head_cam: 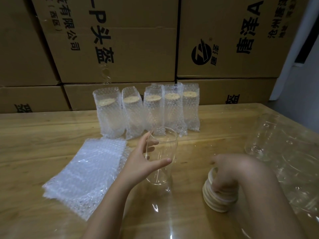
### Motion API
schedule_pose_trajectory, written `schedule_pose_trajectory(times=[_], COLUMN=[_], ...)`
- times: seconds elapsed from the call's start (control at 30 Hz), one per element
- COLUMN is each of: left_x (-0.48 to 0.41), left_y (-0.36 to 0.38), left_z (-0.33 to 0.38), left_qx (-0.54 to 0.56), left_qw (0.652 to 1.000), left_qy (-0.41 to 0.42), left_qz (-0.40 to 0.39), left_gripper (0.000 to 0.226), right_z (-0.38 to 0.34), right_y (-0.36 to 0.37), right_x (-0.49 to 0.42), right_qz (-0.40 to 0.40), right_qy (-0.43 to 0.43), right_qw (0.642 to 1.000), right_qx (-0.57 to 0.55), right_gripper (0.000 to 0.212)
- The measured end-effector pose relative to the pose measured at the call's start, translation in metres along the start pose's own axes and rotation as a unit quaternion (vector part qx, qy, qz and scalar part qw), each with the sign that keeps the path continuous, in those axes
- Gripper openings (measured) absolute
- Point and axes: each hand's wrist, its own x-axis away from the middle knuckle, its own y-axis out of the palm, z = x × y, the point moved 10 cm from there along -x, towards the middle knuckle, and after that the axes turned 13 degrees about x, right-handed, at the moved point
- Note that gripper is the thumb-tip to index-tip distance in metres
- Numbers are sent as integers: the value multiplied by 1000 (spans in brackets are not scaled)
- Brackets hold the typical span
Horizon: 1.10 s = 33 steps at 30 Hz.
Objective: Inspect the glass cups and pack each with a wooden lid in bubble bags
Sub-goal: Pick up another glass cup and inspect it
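Stacked cartons (120, 49) wall off the far side at 12 o'clock. The bench (43, 135) carries everything else. Along its far edge, at 12, a row of filled bubble bags (148, 109) stands upright. Each shows a cup inside with a pale wooden lid near the top, and they look like finished work parked out of the way. At 9 o'clock a pile of flat empty bags (89, 169) lies within the left hand's reach. At 3 o'clock are the bare spare cups (262, 137), though glare hides their number.

In the middle the left hand (143, 163) holds the glass cup (160, 156) off the bench. The cup is tilted with its mouth toward 12, thumb across its near side and fingers wrapped behind, a hold suited to looking it over. At 5 o'clock the right hand (231, 173) curls its fingers round the top lid (212, 175) of the lid stack (217, 199). That lid sits tipped up, likely meant for this cup.
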Motion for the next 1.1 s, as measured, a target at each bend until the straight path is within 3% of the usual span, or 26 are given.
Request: schedule_pose_trajectory(times=[0.1, 0.23, 0.3, 0.37, 0.47, 0.57, 0.67, 0.87, 1.1], left_x=[-1, -2, -2, -2, -2, -2, -1, 0, 1], left_y=[3, 9, 11, 11, 12, 13, 15, 17, 20], left_z=[-4, -12, -15, -18, -18, -15, -8, -2, -1], left_qx=[17, 19, 28, 34, 23, 14, 10, 14, 31], left_qw=[1000, 1000, 1000, 999, 1000, 999, 998, 997, 995], left_qy=[-5, -8, -9, -10, -4, 5, 25, 33, 29], left_qz=[-5, -12, -11, -8, -16, -30, -49, -66, -85], left_gripper=[100, 98, 92, 89, 91, 90, 87, 83, 81], right_z=[7, 18, 14, 3, -20, -49, -68, -73, -83], right_y=[-7, -48, -73, -93, -98, -95, -90, -80, -71], right_x=[1, 14, 27, 43, 45, 42, 35, 15, 4], right_qz=[36, 212, 320, 400, 410, 397, 376, 343, 309], right_qy=[3, -22, -89, -165, -228, -282, -320, -318, -336], right_qw=[999, 971, 919, 839, 751, 703, 692, 716, 712], right_qx=[-17, -108, -212, -330, -465, -519, -526, -517, -534], right_gripper=[62, 51, 57, 51, 42, 37, 36, 22, 24])
